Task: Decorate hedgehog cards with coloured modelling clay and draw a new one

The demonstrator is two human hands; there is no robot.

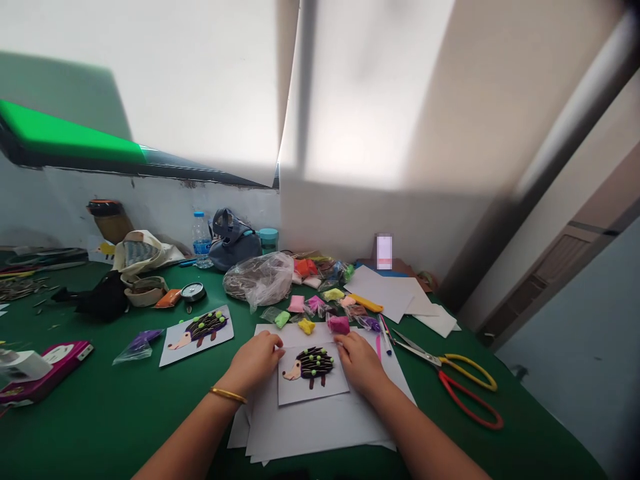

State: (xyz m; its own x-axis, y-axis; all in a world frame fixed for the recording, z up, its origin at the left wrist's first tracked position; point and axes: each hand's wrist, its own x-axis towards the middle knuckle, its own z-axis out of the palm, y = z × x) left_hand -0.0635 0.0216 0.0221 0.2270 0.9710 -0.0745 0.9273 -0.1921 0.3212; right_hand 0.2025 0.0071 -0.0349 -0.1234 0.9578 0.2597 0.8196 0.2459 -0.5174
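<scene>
A white card (295,395) with a clay hedgehog (316,363) lies on a stack of white paper (320,430). The hedgehog has a dark body with green dots, a peach face and brown legs. At the card's upper left edge is my left hand (256,363), its fingers curled, with a gold bangle on the wrist. My right hand (361,360) rests at the upper right edge, fingers bent. Whether either hand grips the card is unclear. Just beyond the hands lie yellow clay (307,327) and magenta clay (339,325).
A second hedgehog card (197,333) lies to the left. Large scissors (440,363) with yellow and red handles lie open at the right. Behind are bagged clay, a plastic bag (260,277), a water bottle (201,241) and loose paper (385,293). A magenta case (63,367) lies far left.
</scene>
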